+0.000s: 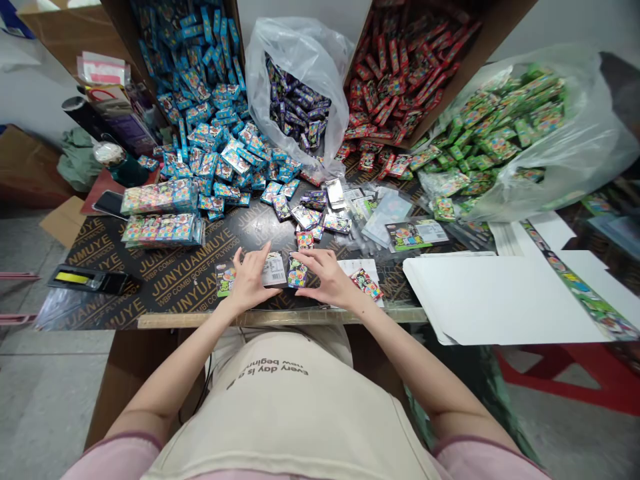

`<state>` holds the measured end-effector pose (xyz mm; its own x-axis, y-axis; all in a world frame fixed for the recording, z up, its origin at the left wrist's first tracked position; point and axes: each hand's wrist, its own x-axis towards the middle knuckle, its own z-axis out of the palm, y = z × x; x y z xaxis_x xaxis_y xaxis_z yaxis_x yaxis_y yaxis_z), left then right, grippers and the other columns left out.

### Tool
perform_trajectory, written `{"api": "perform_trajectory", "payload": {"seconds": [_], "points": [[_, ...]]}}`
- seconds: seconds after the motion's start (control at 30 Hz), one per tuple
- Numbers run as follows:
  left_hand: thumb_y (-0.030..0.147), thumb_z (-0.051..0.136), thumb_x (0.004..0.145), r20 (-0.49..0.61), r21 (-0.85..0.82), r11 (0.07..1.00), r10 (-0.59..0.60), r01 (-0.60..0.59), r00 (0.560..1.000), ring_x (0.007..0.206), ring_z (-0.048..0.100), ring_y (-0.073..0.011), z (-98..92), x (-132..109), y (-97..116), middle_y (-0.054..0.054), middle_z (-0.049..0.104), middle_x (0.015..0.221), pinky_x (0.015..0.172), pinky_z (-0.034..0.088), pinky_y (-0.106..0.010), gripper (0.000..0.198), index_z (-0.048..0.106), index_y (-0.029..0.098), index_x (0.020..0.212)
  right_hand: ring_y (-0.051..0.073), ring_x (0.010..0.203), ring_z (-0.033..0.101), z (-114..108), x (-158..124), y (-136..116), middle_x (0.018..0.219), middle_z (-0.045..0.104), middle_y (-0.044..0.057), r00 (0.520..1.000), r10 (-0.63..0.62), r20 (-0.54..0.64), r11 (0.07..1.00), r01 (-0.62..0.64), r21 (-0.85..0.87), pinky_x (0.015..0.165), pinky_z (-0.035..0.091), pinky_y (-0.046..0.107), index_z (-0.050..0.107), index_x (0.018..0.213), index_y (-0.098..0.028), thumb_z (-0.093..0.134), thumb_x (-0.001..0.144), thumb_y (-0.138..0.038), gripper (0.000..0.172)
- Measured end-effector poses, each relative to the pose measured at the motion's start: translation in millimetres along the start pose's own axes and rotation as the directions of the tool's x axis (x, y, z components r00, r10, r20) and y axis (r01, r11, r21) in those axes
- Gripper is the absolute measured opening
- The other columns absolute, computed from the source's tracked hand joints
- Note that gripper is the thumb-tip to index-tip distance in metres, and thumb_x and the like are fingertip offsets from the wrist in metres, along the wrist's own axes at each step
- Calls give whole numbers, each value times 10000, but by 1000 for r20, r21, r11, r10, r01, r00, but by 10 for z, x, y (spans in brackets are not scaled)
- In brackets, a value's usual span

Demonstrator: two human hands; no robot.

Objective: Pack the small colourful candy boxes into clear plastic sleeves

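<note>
My left hand (249, 279) lies over a flat printed card (274, 269) with a barcode. Its thumb and fingers are spread apart at the card's near and far edges. Just to the right, my right hand (330, 277) has a small purple printed box (297, 269) between thumb and fingertips, beside the card's right end. Under my right wrist a red printed box (367, 285) lies on white paper. Beyond my hands is a small cluster of purple boxes (306, 217), with a silvery packet (335, 193) among them.
Blue boxes (225, 160) spill from a carton. Behind are a bag of purple boxes (300, 107), a carton of red boxes (395, 73) and a bag of green boxes (510, 127). Wrapped stacks (163, 229) and a tape dispenser (90, 279) stand left; white sheets (500, 300) lie right.
</note>
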<state>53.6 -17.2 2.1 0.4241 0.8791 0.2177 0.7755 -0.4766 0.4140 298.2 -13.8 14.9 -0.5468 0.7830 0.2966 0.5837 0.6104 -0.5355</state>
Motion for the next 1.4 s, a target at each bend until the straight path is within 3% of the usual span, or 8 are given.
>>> {"api": "perform_trajectory", "payload": {"seconds": [0.57, 0.7, 0.9, 1.07, 1.13, 1.23, 1.3, 1.4], "points": [[453, 792, 599, 162, -177, 984, 31, -2, 986, 1214, 512, -291, -40, 13, 28, -98, 594, 1279, 1154, 24, -550, 1203, 51, 210, 1515, 301, 1127, 524, 24, 19, -25, 1193, 582, 112, 999, 9, 46, 990, -15, 138, 972, 314, 456, 480, 1249, -216, 714, 589, -329, 709], [442, 789, 611, 165, -174, 984, 76, -47, 983, 1193, 520, -286, -47, 13, 34, -103, 589, 1286, 1156, 62, -544, 1162, 93, 214, 1513, 284, 1138, 541, 11, 13, 29, 1207, 605, 97, 998, -39, 58, 982, 28, 188, 986, 300, 452, 451, 1279, -233, 714, 653, -342, 688], [451, 804, 599, 37, -146, 989, -11, 16, 999, 1152, 540, -281, -84, 43, 5, -93, 608, 1251, 1140, 139, -526, 1159, 120, 222, 1506, 285, 1135, 545, 143, -80, -61, 1177, 660, 99, 978, 68, -199, 992, -46, 116, 970, 297, 458, 432, 1335, -239, 688, 778, -461, 652], [447, 796, 613, 50, -160, 986, -27, 35, 998, 1137, 553, -276, -28, 53, -3, -90, 614, 1237, 1133, 153, -520, 1142, 118, 233, 1506, 252, 1113, 562, 273, -77, -143, 1193, 658, 74, 988, -15, -153, 995, 31, 99, 981, 295, 458, 469, 1318, -260, 550, 895, -382, 447], [433, 803, 604, 35, -134, 987, -82, 86, 996, 1131, 551, -280, 26, 52, -31, -90, 616, 1224, 1121, 179, -520, 1135, 137, 234, 1502, 266, 1113, 550, 301, -18, -32, 1190, 646, 80, 953, 131, -274, 991, -124, 42, 968, 320, 460, 504, 1282, -263, 549, 892, -410, 420], [394, 816, 589, 42, -61, 989, -130, 133, 991, 1124, 537, -294, 146, 51, -69, -106, 607, 1223, 1107, 204, -526, 1105, 201, 218, 1490, 329, 1083, 535, 380, 98, 244, 1154, 619, 134, 819, 409, -403, 890, -456, -22, 901, 382, 478, 466, 1330, -216, 638, 794, -517, 638], [369, 815, 593, 101, -18, 992, -121, 123, 988, 1128, 526, -308, 233, 53, -71, -122, 602, 1224, 1105, 197, -544, 1055, 260, 203, 1474, 365, 1048, 537, 456, 164, 405, 1119, 609, 165, 793, 504, -342, 825, -560, -81, 867, 407, 497, 434, 1362, -174, 703, 709, -529, 791], [379, 819, 599, 183, -16, 992, -122, 127, 976, 1151, 510, -328, 302, 67, -50, -137, 601, 1218, 1109, 160, -581, 957, 377, 190, 1426, 361, 1022, 555, 506, 209, 494, 1085, 620, 169, 807, 536, -248, 818, -569, -85, 869, 424, 500, 429, 1362, -137, 682, 706, -346, 733]]}}
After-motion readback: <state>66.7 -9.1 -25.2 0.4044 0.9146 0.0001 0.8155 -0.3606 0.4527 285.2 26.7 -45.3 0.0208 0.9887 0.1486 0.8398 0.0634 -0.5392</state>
